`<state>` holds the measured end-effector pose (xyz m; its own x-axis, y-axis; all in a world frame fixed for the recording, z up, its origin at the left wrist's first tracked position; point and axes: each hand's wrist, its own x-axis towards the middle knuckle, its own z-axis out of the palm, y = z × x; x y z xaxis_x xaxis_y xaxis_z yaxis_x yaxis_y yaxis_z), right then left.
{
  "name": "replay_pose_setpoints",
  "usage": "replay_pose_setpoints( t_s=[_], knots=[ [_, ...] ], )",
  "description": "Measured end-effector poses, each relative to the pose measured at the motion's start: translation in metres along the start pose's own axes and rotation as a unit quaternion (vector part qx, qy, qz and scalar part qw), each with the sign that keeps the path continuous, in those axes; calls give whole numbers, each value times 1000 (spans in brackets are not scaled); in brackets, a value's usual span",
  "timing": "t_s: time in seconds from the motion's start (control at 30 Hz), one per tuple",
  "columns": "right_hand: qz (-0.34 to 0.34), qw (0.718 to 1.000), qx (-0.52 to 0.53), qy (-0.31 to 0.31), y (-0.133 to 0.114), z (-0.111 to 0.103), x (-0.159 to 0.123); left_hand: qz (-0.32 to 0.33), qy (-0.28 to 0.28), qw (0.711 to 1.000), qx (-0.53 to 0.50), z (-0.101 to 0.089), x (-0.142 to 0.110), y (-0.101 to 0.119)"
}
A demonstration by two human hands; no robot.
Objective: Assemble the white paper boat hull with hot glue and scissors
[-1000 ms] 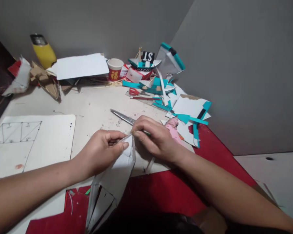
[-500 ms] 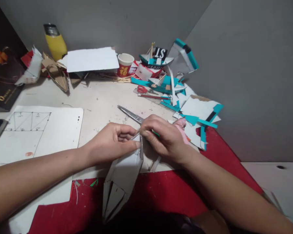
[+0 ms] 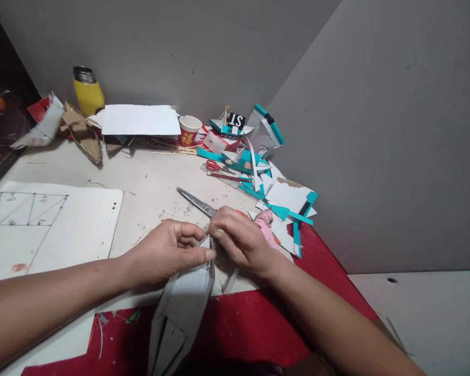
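Observation:
A long white cardboard boat [image 3: 186, 297] tapers up to a pointed tip, its near part running down over the red table edge. My left hand [image 3: 172, 250] grips it close to the tip, thumb along the near side and fingers curled behind. At the tip itself, my right hand [image 3: 243, 243] pinches with thumb and bent forefinger; whatever lies between those fingertips is hidden. A pair of scissors [image 3: 196, 202] lies beyond my right hand, blades pointing left and handles mostly covered by the hand. Dark lines mark slits or folds on the boat's near end.
A paper sheet with a drawn truss [image 3: 86, 219] lies left. Along the back stand a yellow bottle [image 3: 89, 96], a brown cardboard boat [image 3: 82, 136], a white card [image 3: 141, 120] and a red paper cup [image 3: 189, 130]. Teal boat models [image 3: 245, 159], red-handled scissors [image 3: 213, 165] and card scraps [image 3: 292, 196] crowd the right.
The camera view has shifted, so the table, hands and boat all appear lower and further left. Both hands keep their hold at the boat's tip, with little visible change in the fingers.

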<state>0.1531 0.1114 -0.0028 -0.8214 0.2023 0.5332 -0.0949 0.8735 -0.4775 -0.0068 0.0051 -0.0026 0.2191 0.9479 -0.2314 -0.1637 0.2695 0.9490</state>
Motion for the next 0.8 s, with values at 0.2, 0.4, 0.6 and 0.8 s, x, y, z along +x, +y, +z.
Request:
replay_pose_setpoints(
  t_s=[0.2, 0.4, 0.6, 0.8],
  knots=[
    [44, 998, 14, 47, 5, -1, -1, -14, 20, 1000, -12, 0, 1, -3],
    [181, 969, 92, 138, 3, -5, -1, -28, 28, 999, -11, -1, 4, -3],
    [266, 914, 305, 11, 1, -11, 1, -42, 43, 998, -32, -4, 5, -3],
    [239, 927, 283, -53, 3, -9, 2, -36, 19, 998, -39, -7, 6, -6]
  ],
)
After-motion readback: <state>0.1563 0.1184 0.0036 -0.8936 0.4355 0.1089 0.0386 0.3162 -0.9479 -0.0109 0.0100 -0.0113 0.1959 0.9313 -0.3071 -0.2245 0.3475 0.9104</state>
